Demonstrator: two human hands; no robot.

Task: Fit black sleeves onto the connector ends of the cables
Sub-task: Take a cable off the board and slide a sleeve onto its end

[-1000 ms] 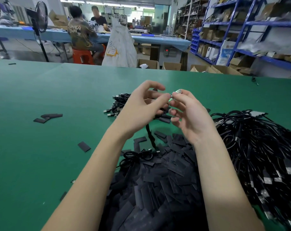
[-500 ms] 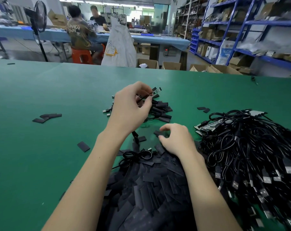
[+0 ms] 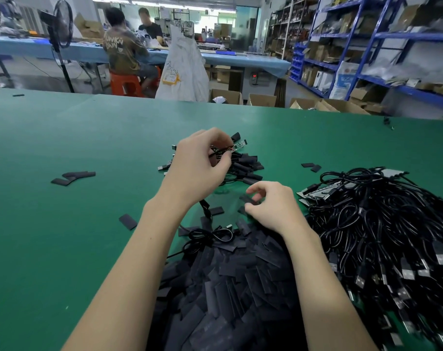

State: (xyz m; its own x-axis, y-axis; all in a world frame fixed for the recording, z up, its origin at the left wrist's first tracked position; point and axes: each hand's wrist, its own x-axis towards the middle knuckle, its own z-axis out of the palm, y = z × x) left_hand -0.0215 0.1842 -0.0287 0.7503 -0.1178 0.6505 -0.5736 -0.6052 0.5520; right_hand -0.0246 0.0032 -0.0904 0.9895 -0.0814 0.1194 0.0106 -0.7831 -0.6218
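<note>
The left hand (image 3: 200, 165) pinches a thin black cable (image 3: 221, 149) just behind its bare connector end (image 3: 240, 144), a small circuit strip held up above the finished cables (image 3: 243, 165) piled toward the far middle of the green worktop (image 3: 63, 249). The right hand (image 3: 271, 206) is down at the far fringe of the heap of black sleeves (image 3: 228, 287), thumb and forefinger curled around one loose sleeve (image 3: 248, 200) (whether it is already lifted off the mat, I cannot tell).

The sleeves look flat, light and limp, likely to stick together in the pile, so one is probably best taken by its edges and squeezed open at the mouth. The connector end looks small, stiff and somewhat delicate; holding the cable close behind it, as now, should keep it steady for threading.

Unsleeved cables (image 3: 380, 236) lie tangled along the right edge. A few stray sleeves (image 3: 73, 176) sit toward the left edge. Beyond the far edge are blue shelving (image 3: 367, 46), cardboard boxes, a standing fan (image 3: 60, 24) and two seated people at another bench.
</note>
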